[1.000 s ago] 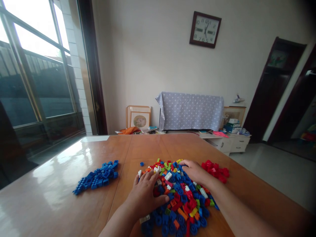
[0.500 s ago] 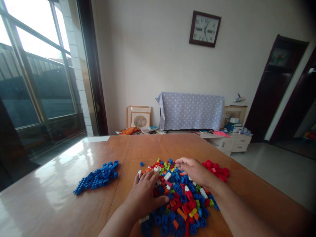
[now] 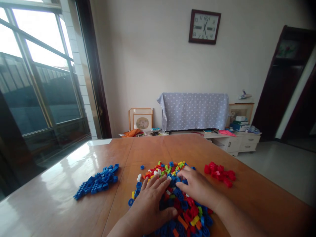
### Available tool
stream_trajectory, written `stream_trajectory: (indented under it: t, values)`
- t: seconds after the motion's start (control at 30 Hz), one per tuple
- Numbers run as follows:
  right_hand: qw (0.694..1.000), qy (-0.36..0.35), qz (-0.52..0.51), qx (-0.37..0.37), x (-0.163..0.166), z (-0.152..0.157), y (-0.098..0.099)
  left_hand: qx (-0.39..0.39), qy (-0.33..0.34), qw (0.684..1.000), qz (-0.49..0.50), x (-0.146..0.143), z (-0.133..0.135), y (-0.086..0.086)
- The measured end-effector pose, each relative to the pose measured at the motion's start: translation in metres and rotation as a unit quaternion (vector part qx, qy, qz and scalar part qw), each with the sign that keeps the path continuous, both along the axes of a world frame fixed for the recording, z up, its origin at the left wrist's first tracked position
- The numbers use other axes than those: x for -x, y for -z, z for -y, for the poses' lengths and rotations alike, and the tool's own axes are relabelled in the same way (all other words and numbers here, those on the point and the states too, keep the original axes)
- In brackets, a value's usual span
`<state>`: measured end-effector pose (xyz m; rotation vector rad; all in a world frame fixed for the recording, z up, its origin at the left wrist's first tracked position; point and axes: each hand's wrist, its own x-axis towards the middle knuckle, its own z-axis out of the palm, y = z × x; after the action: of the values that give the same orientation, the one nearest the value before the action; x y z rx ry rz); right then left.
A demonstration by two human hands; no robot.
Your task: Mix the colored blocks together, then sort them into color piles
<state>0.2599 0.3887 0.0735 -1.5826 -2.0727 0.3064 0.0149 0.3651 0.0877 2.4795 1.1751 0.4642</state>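
Note:
A large mixed heap of toy building bricks [image 3: 189,212], in blue, red, yellow, green, orange and white, lies on the table before me. My left hand [image 3: 154,199] rests palm down over the heap's left part, fingers spread and thumb out to the right. Over its right part is my right hand [image 3: 197,184], with thumb and forefinger apart and slightly bent among the bricks. I see nothing held in either hand. The hands cover much of the heap's middle.
On the wooden table [image 3: 153,149], a pile of blue bricks [image 3: 97,181] lies left and a pile of red bricks [image 3: 218,172] right. One small blue round piece [image 3: 142,167] sits beyond the heap. A low white cabinet [image 3: 238,144] stands behind.
My right hand has drawn back from the heap's far edge toward its middle. My left hand has shifted slightly right, uncovering bricks on the left. The view has moved slightly.

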Motion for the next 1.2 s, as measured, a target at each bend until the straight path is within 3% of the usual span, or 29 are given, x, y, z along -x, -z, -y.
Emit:
stream_trajectory:
  t: [0.33,0.53,0.63,0.8,0.93,1.03,1.2]
  values:
    - [0.999,-0.026,0.010,-0.018,0.001,-0.003,0.004,-0.028,-0.008,1.000,0.005,-0.006,0.002,-0.007]
    - [0.993,-0.032,-0.107,-0.033,-0.001,-0.011,0.011,-0.050,-0.031,0.998,0.035,-0.006,0.001,-0.006]
    - [0.976,-0.028,-0.215,-0.005,0.001,-0.011,0.008,-0.064,-0.029,0.996,0.058,-0.007,-0.001,-0.005]
    - [0.913,-0.021,-0.381,0.145,0.007,0.004,-0.010,-0.094,-0.035,0.991,0.090,-0.008,-0.001,-0.003]
    - [0.867,-0.090,-0.452,0.189,0.019,0.016,-0.014,-0.105,-0.035,0.986,0.127,-0.011,0.003,-0.003]
    - [0.861,-0.141,-0.448,0.196,0.028,0.020,-0.008,-0.099,-0.027,0.985,0.135,-0.014,0.006,-0.003]
    - [0.868,-0.161,-0.423,0.205,0.036,0.021,-0.005,-0.086,-0.042,0.985,0.142,-0.014,0.007,-0.004]
